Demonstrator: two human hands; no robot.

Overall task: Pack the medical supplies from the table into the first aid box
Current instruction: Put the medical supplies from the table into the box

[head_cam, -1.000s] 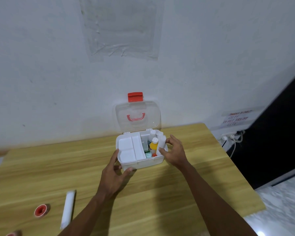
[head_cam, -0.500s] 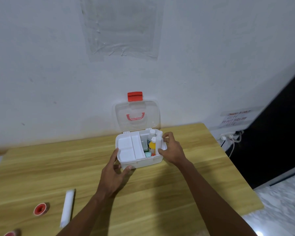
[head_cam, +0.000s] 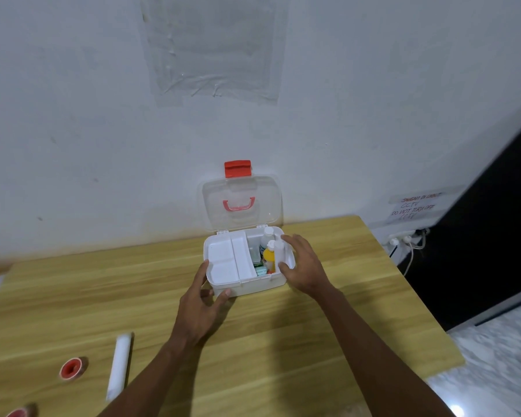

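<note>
The white first aid box (head_cam: 247, 284) stands open on the wooden table (head_cam: 313, 341), its clear lid (head_cam: 241, 203) with a red latch leaning against the wall. A white inner tray (head_cam: 229, 260) covers its left half. In the right half stand a yellow bottle (head_cam: 269, 257) and a white bottle (head_cam: 266, 236). My right hand (head_cam: 303, 266) grips a white roll (head_cam: 278, 251) set upright inside the box's right side. My left hand (head_cam: 200, 308) holds the box's front left corner.
A long white roll (head_cam: 119, 365) and a red tape roll (head_cam: 71, 368) lie at the table's front left. Another red item (head_cam: 20, 413) shows at the bottom edge. Sockets with cables (head_cam: 403, 240) sit at the right wall.
My right hand has pushed the white roll further down and inward, into the box's right side. The left hand has stayed on the box's corner.
</note>
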